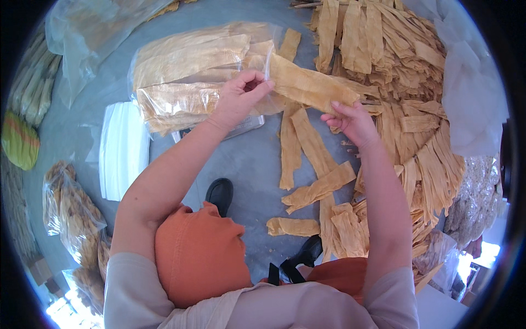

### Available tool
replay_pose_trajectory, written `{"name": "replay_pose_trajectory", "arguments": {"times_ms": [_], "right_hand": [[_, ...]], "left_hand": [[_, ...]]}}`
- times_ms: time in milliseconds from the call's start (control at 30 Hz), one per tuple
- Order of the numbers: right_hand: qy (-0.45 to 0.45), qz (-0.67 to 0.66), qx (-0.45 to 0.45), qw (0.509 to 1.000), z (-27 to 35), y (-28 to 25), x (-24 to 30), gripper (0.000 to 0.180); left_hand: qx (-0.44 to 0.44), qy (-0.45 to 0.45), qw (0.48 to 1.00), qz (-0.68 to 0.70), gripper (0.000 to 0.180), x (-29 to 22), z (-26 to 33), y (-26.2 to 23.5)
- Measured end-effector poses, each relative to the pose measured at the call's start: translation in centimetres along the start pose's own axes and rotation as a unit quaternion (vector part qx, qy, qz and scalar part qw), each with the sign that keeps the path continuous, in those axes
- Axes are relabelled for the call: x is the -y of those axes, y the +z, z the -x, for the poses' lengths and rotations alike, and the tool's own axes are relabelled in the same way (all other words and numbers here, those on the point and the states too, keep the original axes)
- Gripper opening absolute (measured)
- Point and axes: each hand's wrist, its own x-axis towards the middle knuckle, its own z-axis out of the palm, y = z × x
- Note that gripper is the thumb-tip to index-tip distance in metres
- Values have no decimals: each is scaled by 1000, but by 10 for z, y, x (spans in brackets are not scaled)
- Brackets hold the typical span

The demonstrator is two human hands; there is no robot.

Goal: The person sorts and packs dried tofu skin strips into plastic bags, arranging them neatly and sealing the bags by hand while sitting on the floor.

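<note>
A long, flat, tan dried strip (309, 82), much like dried bean curd skin, stretches from the mouth of a clear plastic bag (189, 71) toward the right. My right hand (353, 122) grips its outer end between thumb and fingers. At the bag's mouth, my left hand (244, 94) is pinched closed on the plastic edge, close beside the strip's inner end. Many similar strips lie lengthwise inside the bag. Partly hidden under it is a silver, flat-topped device (244, 127), perhaps a scale.
A large heap of tan strips (394, 49) spreads along the right, with loose strips (312, 140) on the grey floor. A white folded stack (125, 151) lies left of the bag. Bagged brown pieces (76, 214) sit lower left. My shoe (219, 194) stands below the bag.
</note>
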Motion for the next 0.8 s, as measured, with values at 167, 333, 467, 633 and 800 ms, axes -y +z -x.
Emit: {"name": "replay_pose_trajectory", "arguments": {"times_ms": [167, 333, 467, 633, 800], "right_hand": [[63, 56, -2, 996, -35, -23, 3, 37], [1, 130, 48, 990, -28, 0, 22, 35], [-3, 106, 46, 993, -36, 2, 13, 33], [-24, 117, 2, 993, -53, -1, 2, 28], [-37, 128, 22, 991, -48, 16, 7, 27]], "left_hand": [[-12, 38, 996, -76, 10, -5, 5, 3], [-21, 55, 992, -112, 11, -14, 9, -4], [-32, 101, 978, -179, 13, -7, 7, 7], [-46, 147, 953, -260, 13, -15, 8, 14], [-47, 118, 931, -341, 15, -27, 14, 13]]}}
